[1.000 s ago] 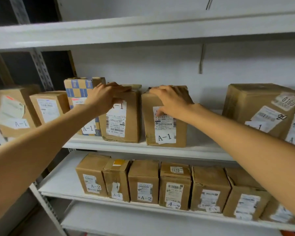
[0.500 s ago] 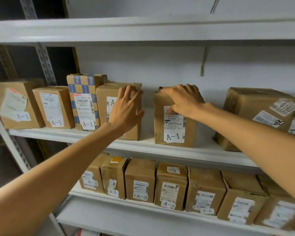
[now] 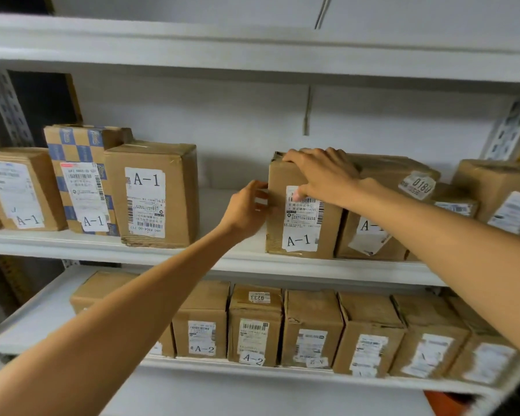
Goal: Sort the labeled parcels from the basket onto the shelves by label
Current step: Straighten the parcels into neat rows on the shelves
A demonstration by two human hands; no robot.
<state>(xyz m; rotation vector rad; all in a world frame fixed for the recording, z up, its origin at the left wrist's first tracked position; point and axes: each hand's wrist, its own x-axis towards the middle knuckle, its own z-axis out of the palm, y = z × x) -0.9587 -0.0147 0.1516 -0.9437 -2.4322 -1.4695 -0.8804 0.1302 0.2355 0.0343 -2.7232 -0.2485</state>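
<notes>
While both bare arms reach forward, the white metal rack (image 3: pixel 252 52) fills nearly the whole view, with a pale wall close behind it. Its middle shelf (image 3: pixel 72 246) carries parcels marked A-1. Three stand together at the left: a plain parcel (image 3: pixel 21 187), a blue-checked parcel (image 3: pixel 81 181) and a bigger brown parcel (image 3: pixel 159 193). After a gap, more stand at the right. The lower shelf (image 3: pixel 282 374) holds a tight row of A-2 parcels (image 3: pixel 255 334). The held parcel (image 3: pixel 305 226) stands upright on the middle shelf at the right end of the gap, its A-1 label on the near face. It is just beside a parcel with a 0180 sticker (image 3: pixel 403 172). The right hand (image 3: pixel 321 175) grips it from above, the fingers curled over the top and the thumb pressing on the label. The left hand (image 3: pixel 246 210) takes its left near corner, with bent fingers on the left side and the thumb at the front edge.
</notes>
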